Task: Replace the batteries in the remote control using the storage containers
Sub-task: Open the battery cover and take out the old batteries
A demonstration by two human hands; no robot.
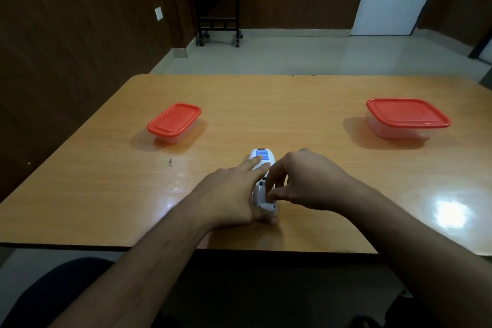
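1. Head view: the remote control [262, 168] lies at centre frame on the tabletop [306, 104], long axis running up the frame, away from you.
2. Your left hand [234, 194] lies spread along its left side, steadying it.
3. Your right hand [306, 181] pinches inside the near-end battery bay; what it pinches cannot be told.
4. Both lidded containers [174, 121] [407, 114] sit well apart, left and right.

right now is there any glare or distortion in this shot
Head view: bright glare patch on the wooden table at lower right, fainter sheen near the left hand; wide-angle bending curves the table edges; the remote control stays readable, room corners dim.
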